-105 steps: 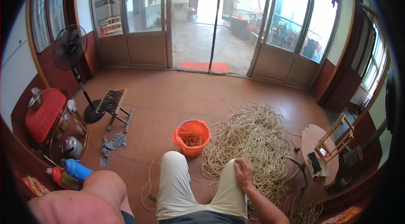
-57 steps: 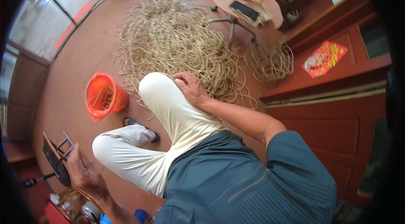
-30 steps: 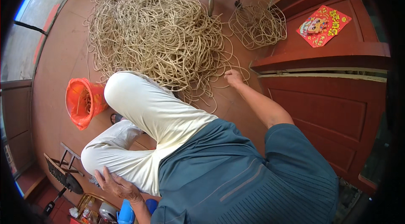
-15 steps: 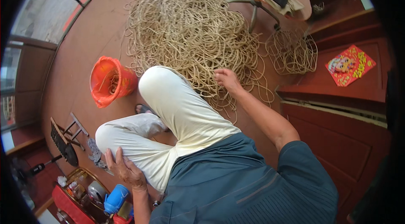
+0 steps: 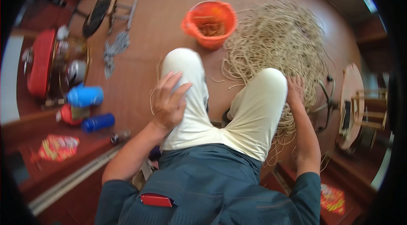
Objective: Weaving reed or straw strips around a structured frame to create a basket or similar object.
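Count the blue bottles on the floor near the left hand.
2: a light blue bottle left of the left hand, and a darker blue bottle just below it. Others may be hidden in the blurred clutter.

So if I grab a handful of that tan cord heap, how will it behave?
The tan cord heap lies in loose tangled loops, so it is probably floppy and would snag, dragging neighbouring strands. Thin strands suggest a light handful. The right hand rests at its edge.

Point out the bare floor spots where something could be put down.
Bare floor lies between the orange bucket and the dark stool. Crowded: the rope pile by the right hand, and bottles beyond the left hand.
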`<state>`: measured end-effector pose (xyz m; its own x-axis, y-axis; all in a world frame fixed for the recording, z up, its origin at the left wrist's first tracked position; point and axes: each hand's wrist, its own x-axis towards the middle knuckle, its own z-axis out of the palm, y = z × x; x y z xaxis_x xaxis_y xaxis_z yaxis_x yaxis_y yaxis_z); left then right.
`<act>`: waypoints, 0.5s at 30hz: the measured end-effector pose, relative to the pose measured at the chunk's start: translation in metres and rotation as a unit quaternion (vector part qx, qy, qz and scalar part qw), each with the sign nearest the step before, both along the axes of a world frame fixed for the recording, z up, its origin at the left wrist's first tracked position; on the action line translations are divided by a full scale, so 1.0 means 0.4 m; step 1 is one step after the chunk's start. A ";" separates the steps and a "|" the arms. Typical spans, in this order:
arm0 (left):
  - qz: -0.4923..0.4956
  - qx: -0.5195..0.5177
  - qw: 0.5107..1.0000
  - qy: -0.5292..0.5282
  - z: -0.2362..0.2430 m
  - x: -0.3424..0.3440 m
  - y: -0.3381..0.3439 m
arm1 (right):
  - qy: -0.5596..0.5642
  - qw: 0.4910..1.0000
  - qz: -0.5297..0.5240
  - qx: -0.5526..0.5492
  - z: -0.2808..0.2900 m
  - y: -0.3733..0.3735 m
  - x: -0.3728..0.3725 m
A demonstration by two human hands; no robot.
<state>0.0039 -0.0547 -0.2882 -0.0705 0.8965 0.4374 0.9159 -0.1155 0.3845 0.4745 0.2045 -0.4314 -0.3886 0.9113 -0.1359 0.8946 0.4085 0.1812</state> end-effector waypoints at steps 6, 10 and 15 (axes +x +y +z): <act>0.001 0.020 1.000 -0.015 0.012 -0.012 -0.005 | -0.033 0.999 0.036 0.002 -0.034 0.021 0.051; 0.026 0.004 0.988 -0.152 0.017 -0.116 -0.065 | -0.046 0.994 0.103 0.009 -0.043 0.053 0.082; 0.196 -0.201 0.909 -0.308 -0.044 -0.299 -0.256 | -0.045 0.974 0.219 0.029 -0.003 0.142 0.085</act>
